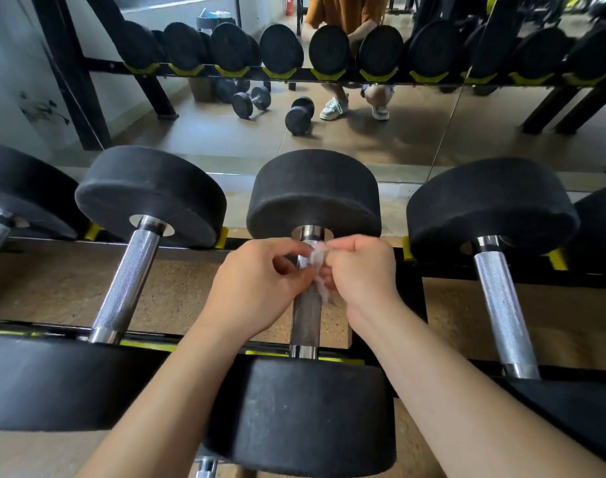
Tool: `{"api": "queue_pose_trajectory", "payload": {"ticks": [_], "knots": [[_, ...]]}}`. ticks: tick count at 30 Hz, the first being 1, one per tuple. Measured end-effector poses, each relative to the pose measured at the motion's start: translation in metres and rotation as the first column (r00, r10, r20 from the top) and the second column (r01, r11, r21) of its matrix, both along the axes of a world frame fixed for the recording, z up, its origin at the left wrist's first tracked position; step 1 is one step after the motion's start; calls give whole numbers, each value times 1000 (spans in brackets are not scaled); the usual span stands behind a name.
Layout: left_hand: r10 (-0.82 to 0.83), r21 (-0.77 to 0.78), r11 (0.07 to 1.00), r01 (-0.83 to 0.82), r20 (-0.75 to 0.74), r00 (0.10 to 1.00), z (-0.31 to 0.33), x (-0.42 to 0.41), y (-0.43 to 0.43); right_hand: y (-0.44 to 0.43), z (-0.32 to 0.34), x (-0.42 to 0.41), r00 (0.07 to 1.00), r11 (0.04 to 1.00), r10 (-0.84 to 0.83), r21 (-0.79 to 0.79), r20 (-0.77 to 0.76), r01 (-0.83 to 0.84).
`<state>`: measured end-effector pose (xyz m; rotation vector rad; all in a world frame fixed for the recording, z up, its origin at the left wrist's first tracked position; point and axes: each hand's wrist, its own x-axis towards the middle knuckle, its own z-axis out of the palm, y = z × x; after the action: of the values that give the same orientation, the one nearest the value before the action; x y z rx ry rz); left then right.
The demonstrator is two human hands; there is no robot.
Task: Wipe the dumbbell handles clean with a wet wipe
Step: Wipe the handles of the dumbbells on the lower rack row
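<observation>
One wet wipe (317,258) on handle (305,315), pinched between left hand (256,284), right hand (360,270) fingers (339,243)

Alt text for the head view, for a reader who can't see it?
The left hand and right hand pinch a crumpled wet wipe over the handle of the middle dumbbell on a rack. Other dumbbells flank it.

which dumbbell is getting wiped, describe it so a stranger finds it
Start at the rack in front of the mirror. Of the black dumbbells lying across it, take the middle dumbbell. Its handle is darker than the shiny ones either side, and it alone has a white wipe held against it.
</observation>
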<state>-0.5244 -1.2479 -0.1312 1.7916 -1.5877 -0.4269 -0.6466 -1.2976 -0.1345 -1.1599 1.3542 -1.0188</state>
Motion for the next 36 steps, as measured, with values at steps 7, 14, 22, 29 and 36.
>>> {"api": "queue_pose_trajectory", "payload": {"ticks": [7,14,22,29,36], "knots": [[72,25,997,-74,61,996,2,-3,3,-1,-5,-1,995,994,22,104,96,-32],[79,1,997,-79,-10,997,7,-8,4,3,-8,-3,994,989,72,126,81,-82],[68,-23,998,-66,65,996,6,-8,6,1,-10,-4,989,983,82,155,122,-100],[40,-1,999,-41,286,957,13,-16,1,1,-8,-3,986,998,46,32,159,-52],[131,-65,991,-119,229,964,16,-9,-24,1,-12,-2,988,990,-3,-139,157,25]]}}
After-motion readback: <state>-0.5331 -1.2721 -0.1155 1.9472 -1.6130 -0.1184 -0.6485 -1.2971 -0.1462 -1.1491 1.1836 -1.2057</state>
